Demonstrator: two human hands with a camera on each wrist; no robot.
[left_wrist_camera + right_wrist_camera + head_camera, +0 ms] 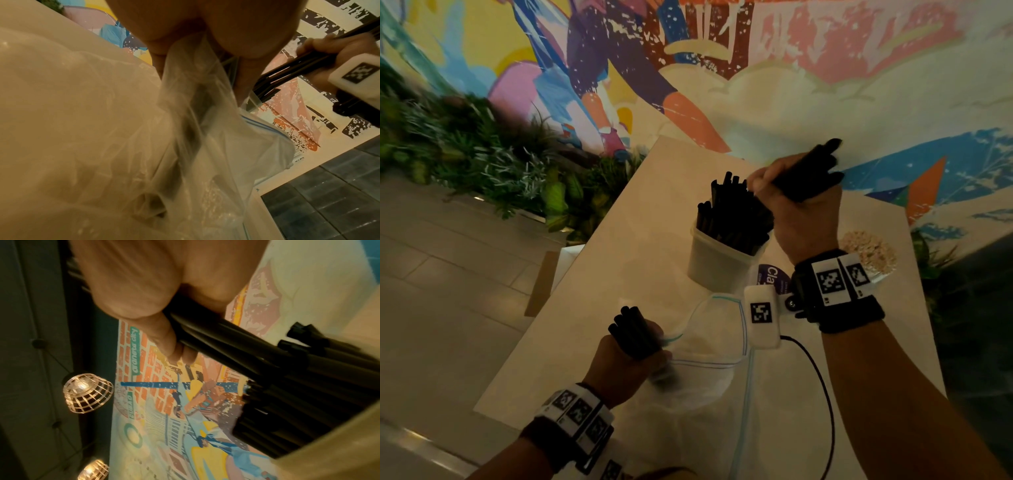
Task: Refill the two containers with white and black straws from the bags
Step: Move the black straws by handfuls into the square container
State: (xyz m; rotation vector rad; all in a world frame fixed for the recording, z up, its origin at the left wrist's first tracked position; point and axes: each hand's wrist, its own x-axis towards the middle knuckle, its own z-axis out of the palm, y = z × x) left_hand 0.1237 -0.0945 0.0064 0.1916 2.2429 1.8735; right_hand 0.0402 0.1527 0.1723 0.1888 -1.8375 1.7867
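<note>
Right hand [803,212]: fingers curled round a bunch of black straws [808,171], lower ends dipping among those in the container.
Container [717,263]: pale tub, packed with upright black straws, just below the right fingers.
Left hand [619,363]: fingers clamped on a second bunch [635,334] through the bag's plastic, tops jutting above the fist.
Bag [709,363]: clear zip bag, crumpled on the table [619,267], trailing from the left fingers.

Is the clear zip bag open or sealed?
Open: the zip bag mouth gapes, and the left hand holds black straws sticking out.
</note>
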